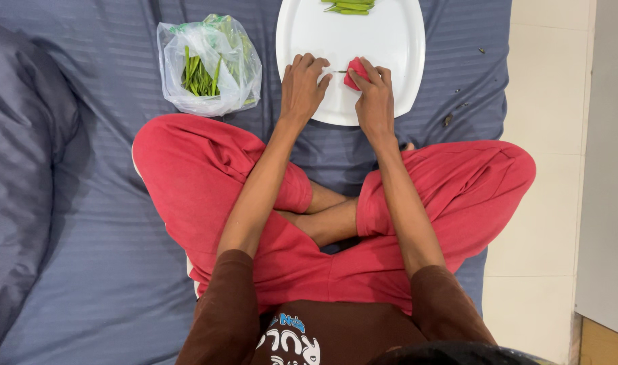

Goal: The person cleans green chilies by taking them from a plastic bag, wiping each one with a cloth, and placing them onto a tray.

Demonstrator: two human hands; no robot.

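Observation:
My left hand (302, 88) and my right hand (374, 98) rest together over the near part of a white oval tray (397, 40) on the bed. My right hand grips a small red-handled tool (355, 71), likely a knife or peeler. My left hand pinches a thin green bean (337, 71) whose end reaches toward the red tool. Several cut green bean pieces (350, 6) lie at the far edge of the tray.
A clear plastic bag (207, 64) of green beans sits on the blue-grey striped bedsheet (86, 236), left of the tray. My crossed legs in red trousers (194, 176) fill the middle. Pale floor tiles (545, 67) lie to the right, past the bed's edge.

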